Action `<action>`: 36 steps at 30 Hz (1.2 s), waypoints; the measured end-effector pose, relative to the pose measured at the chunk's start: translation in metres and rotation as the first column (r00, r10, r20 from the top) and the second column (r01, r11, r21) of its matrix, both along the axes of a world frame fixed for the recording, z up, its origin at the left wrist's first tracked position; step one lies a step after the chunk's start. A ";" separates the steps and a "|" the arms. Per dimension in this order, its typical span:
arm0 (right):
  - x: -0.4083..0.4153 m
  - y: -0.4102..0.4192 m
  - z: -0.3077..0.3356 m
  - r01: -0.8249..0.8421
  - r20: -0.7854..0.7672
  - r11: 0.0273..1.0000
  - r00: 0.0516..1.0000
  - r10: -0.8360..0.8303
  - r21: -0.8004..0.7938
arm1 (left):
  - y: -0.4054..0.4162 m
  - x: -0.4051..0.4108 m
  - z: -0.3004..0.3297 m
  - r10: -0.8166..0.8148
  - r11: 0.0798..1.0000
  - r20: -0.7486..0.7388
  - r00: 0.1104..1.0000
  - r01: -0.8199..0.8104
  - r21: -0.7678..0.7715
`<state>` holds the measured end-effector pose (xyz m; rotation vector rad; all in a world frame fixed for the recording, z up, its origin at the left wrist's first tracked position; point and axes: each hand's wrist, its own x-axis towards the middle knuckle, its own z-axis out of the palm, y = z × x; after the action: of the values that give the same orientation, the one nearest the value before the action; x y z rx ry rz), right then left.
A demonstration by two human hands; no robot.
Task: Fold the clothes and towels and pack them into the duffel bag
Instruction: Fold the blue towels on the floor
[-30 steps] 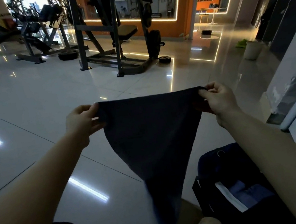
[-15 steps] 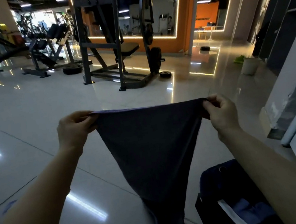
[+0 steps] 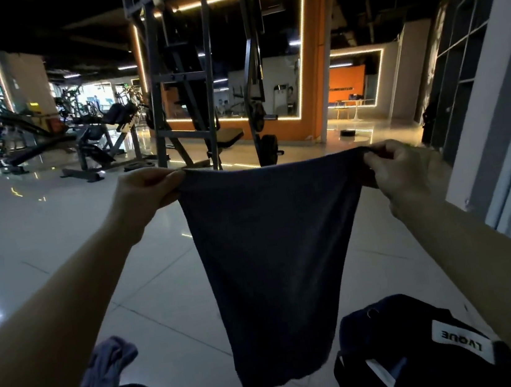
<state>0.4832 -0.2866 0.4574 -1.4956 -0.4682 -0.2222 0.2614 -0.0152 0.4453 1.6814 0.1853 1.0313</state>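
Note:
A dark navy towel (image 3: 275, 255) hangs in front of me, stretched along its top edge and narrowing toward its lower end above the floor. My left hand (image 3: 146, 191) pinches its top left corner and my right hand (image 3: 403, 167) pinches its top right corner. Both arms reach forward at about chest height. A dark duffel bag (image 3: 408, 352) with a white label stands open on the floor at the lower right, with folded fabric showing inside. A crumpled lilac garment (image 3: 108, 365) lies on the floor at the lower left, beside my leg.
Glossy pale floor tiles (image 3: 44, 253) spread ahead and to the left. A tall grey weight rack with a bench (image 3: 206, 128) stands straight ahead, other gym machines (image 3: 91, 140) at the left. A grey wall and door frame (image 3: 505, 128) run close along the right.
Both hands have lifted the towel higher, so its lower end now hangs clear above the floor. The view has tilted up. The lilac garment and the bag's label have come into sight.

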 end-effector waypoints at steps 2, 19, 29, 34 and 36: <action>-0.009 -0.008 0.002 0.002 -0.006 1.000 1.000 -0.002 -0.007 | -0.005 -0.006 0.003 0.042 0.999 0.017 0.999 -0.042 -0.003; 0.012 0.027 -0.046 -0.208 -0.211 0.973 0.960 0.184 -0.099 | 0.027 0.030 -0.051 0.442 0.883 -0.012 0.897 -0.432 0.182; 0.020 0.037 -0.039 -0.206 -0.160 0.973 0.969 0.187 -0.106 | 0.031 0.041 -0.064 0.510 0.852 0.015 0.860 -0.508 0.127; 0.005 0.020 -0.031 -0.232 -0.205 0.964 0.958 0.203 -0.133 | 0.011 0.023 -0.064 0.534 0.827 0.013 0.845 -0.525 0.200; -0.005 0.012 -0.028 -0.234 -0.221 0.964 0.954 0.201 -0.130 | 0.001 0.014 -0.065 0.534 0.824 0.017 0.845 -0.525 0.212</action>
<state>0.4785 -0.2743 0.4299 -1.5846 -0.4879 0.1460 0.2759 -0.0146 0.3805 1.8940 0.6232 1.4689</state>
